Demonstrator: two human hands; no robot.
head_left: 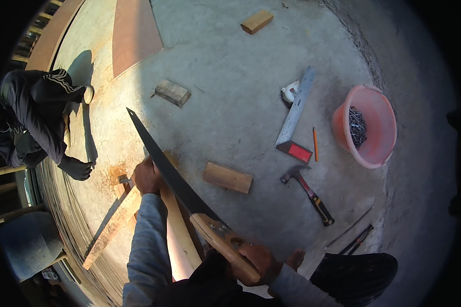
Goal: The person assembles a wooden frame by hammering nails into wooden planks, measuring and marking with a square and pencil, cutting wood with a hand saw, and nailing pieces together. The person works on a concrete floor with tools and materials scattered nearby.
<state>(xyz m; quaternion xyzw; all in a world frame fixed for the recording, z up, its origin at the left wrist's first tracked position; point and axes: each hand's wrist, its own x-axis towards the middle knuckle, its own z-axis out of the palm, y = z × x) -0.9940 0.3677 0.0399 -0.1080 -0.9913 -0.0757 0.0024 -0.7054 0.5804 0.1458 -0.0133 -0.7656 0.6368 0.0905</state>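
Note:
My right hand (258, 261) is closed round the wooden handle of a handsaw (174, 176). Its long dark blade slants up and to the left, passing just right of my left hand (147, 176). With bent fingers, that left hand grips the far end of a wooden plank (178, 230), which runs back toward my body. Part of the plank is hidden under the blade and my arm. Another rough strip of wood (112, 227) slants down and left from beside the left hand. Whether the saw's teeth touch the wood, I cannot tell.
On the concrete floor at right lie a hammer (310, 197), a pencil (315, 144), a square (296, 110), a tape measure (290, 91) and a pink bucket (376, 125) of nails. Wood blocks (228, 177) lie around. A person in dark clothes (36, 112) sits at left.

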